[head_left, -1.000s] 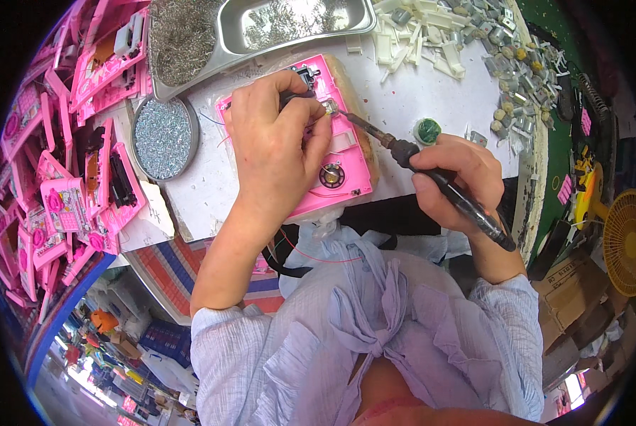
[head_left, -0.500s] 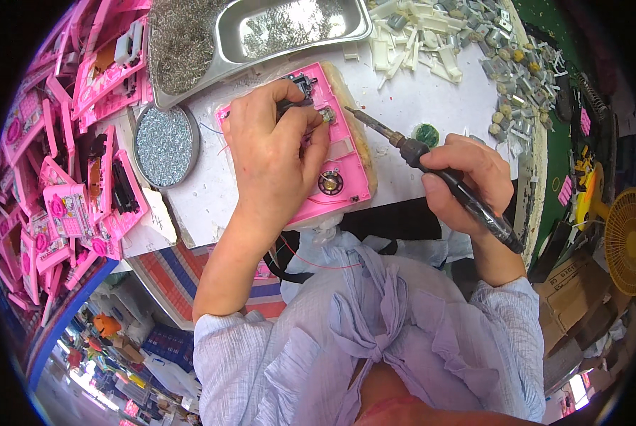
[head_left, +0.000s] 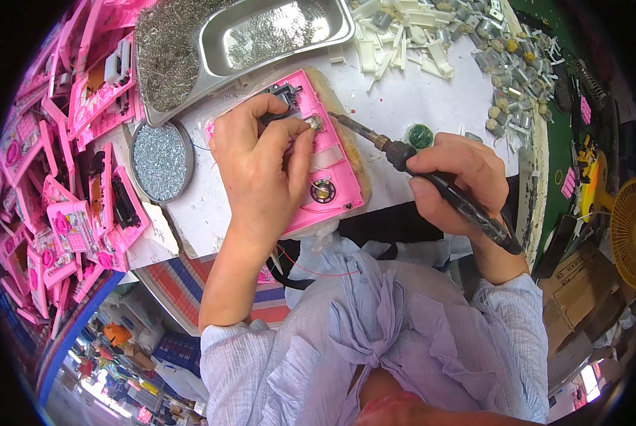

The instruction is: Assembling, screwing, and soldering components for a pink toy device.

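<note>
A pink plastic toy housing [head_left: 338, 176] lies open-side up on a padded, plastic-wrapped block in front of me. Over its left half is my left hand [head_left: 258, 163], thumb and fingertips pinched beside a small metal part [head_left: 314, 123]; whatever they hold is hidden. A dark mechanism [head_left: 286, 94] sits at the far end of the housing, and a round black speaker [head_left: 323, 191] at the near end. My right hand [head_left: 463, 177] grips a soldering iron [head_left: 401, 154] with a black handle. Its tip points left, close to the housing's right edge.
A round dish of small screws [head_left: 161, 162] stands left of the housing. Behind is a metal tray [head_left: 211, 65] of springs. White plastic pieces [head_left: 403, 53] and grey metal parts [head_left: 510, 99] heap at back right. Pink housings [head_left: 69, 224] pile up left. A green-filled tub [head_left: 420, 135] sits near the iron.
The whole table scene has shifted slightly left in the picture. My left hand still pinches at the housing, and the iron's tip stays near the housing's right edge.
</note>
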